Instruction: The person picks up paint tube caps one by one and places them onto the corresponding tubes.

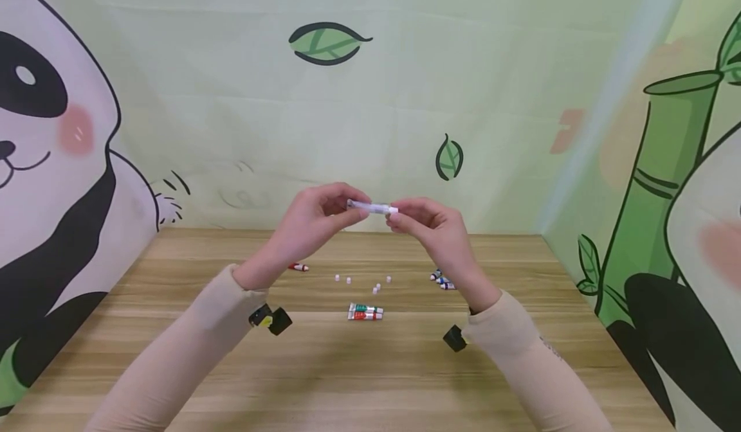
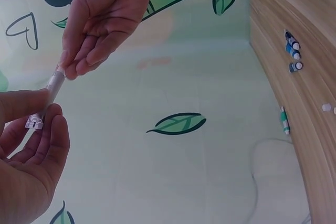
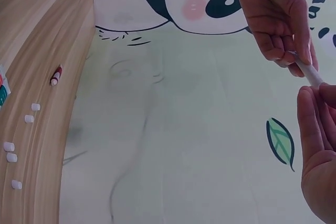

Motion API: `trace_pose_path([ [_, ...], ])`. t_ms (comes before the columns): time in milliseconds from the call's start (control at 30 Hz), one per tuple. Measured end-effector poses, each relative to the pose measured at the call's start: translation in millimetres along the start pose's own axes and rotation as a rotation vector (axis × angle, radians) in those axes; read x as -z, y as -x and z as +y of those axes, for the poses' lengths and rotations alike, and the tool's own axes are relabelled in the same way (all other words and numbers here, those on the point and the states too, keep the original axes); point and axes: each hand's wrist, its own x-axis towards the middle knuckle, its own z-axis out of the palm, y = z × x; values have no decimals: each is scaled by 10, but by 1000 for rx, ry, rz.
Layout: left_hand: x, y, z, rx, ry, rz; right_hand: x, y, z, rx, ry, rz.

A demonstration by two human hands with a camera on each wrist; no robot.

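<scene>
Pale tube (image 1: pixel 377 208), both hands (image 1: pixel 305 223) (image 1: pixel 444 234) pinching, red tube (image 3: pixel 56 75) in right-wrist view, not left-wrist

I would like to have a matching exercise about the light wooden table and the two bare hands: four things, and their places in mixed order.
1. slim pale tube with a white end
2. small white cylinders
3. green-and-red pair of flat tubes
4. small bluish tubes with white ends

A. right of the cylinders in the head view
B. side by side, closest to the person on the table
C. between left hand and right hand
D. scattered loosely

Pairs: 1-C, 2-D, 3-B, 4-A
</scene>
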Motion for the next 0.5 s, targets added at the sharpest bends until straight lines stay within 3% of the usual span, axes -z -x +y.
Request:
trace_pose_path([
  [200,-20,-7,16,36,58,-7,16,2,16,-17,-18,12],
  [500,-21,30,-8,98,102,-34,44,22,2,-8,111,-42],
])
